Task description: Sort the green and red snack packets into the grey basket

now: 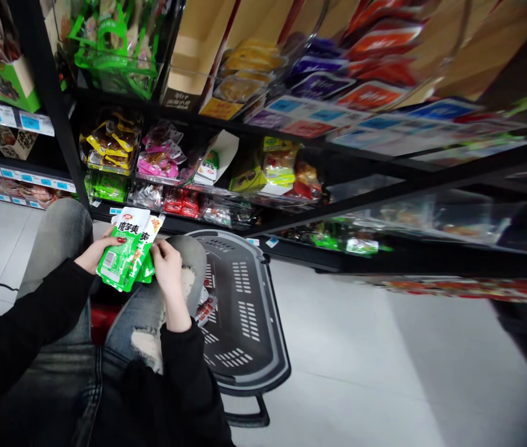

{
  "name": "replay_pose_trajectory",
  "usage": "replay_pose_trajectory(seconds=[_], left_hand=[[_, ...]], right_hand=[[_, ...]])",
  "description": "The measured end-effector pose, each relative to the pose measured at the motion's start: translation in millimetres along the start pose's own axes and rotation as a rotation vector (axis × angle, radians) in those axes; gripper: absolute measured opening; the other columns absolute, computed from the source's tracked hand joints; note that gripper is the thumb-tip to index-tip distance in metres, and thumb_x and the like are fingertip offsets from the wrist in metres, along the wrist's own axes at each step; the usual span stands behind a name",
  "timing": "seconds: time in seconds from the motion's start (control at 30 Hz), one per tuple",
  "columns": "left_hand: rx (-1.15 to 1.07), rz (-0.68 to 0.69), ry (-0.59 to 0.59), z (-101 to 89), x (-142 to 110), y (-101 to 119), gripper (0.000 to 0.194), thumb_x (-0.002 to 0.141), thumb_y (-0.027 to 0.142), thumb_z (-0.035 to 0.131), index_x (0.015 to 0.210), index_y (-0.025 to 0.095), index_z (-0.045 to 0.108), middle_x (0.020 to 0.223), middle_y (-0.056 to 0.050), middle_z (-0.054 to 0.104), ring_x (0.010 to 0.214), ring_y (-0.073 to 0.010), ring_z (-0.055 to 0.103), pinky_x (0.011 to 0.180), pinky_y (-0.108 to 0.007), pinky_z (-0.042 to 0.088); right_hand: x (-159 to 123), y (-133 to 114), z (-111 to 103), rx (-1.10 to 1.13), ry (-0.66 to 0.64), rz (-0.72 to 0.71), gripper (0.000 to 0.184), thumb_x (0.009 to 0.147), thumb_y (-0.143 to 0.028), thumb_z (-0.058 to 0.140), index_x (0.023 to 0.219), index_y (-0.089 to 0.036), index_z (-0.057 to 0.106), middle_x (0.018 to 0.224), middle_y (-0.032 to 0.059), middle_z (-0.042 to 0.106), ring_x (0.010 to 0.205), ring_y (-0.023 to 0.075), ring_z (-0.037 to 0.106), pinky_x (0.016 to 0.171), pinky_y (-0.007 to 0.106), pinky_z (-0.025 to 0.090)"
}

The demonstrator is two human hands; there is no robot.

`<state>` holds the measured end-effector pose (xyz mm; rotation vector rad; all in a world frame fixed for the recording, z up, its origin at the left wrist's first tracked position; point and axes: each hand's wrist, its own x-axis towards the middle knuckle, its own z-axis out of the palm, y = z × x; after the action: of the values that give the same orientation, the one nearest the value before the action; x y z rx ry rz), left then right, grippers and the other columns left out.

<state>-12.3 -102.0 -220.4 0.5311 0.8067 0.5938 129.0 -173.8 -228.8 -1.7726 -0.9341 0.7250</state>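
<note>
Several green-and-white snack packets are fanned out above my lap, their printed fronts facing up. My left hand is closed on their left edge, its thumb lying across the front packet. On the other side my right hand has its fingers curled at the edge of the rear packets, pinching them. Just right of my knee stands a dark grey shopping basket with slotted sides. Inside it lie a few small packets, partly hidden by my leg.
Black shelving with snack bins runs ahead: yellow packets, pink packets, and an open white box with a similar green-and-white packet. A black shelf post rises at left. The basket's handle sticks out over the tiled floor.
</note>
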Motion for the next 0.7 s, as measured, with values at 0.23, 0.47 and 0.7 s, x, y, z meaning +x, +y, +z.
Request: replay_pose_trajectory(seconds=[0.23, 0.47, 0.7], left_hand=[[0.093, 0.083, 0.044, 2.5, 2, -6, 0.061, 0.058, 0.013, 0.069, 0.116, 0.022, 0.054, 0.094, -0.003, 0.07, 0.075, -0.0199, 0.065, 0.072, -0.032, 0.048], [0.181, 0.169, 0.037, -0.5, 7, -8, 0.049, 0.059, 0.018, 0.073, 0.105, 0.019, 0.058, 0.094, -0.003, 0.068, 0.083, -0.0198, 0.064, 0.075, -0.029, 0.046], [0.113, 0.16, 0.069, -3.3, 11, -10, 0.049, 0.064, 0.029, 0.072, 0.11, 0.022, 0.057, 0.098, -0.003, 0.068, 0.082, -0.0194, 0.064, 0.08, -0.032, 0.047]], right_hand=[[-21, -35, 0, -0.282, 0.186, -0.149, 0.022, 0.075, -0.042, 0.058, 0.075, -0.02, 0.057, 0.069, 0.0011, 0.054, 0.068, 0.0178, 0.047, 0.066, 0.029, 0.035], [-23, -32, 18, -0.34, -0.02, 0.034, 0.022, 0.069, -0.04, 0.062, 0.065, -0.021, 0.051, 0.056, -0.002, 0.049, 0.056, 0.0161, 0.042, 0.056, 0.027, 0.031], [-12, -15, 3, 0.381, 0.087, 0.13, 0.02, 0.069, -0.033, 0.054, 0.084, -0.02, 0.055, 0.078, -0.0007, 0.06, 0.068, 0.015, 0.052, 0.064, 0.027, 0.043]])
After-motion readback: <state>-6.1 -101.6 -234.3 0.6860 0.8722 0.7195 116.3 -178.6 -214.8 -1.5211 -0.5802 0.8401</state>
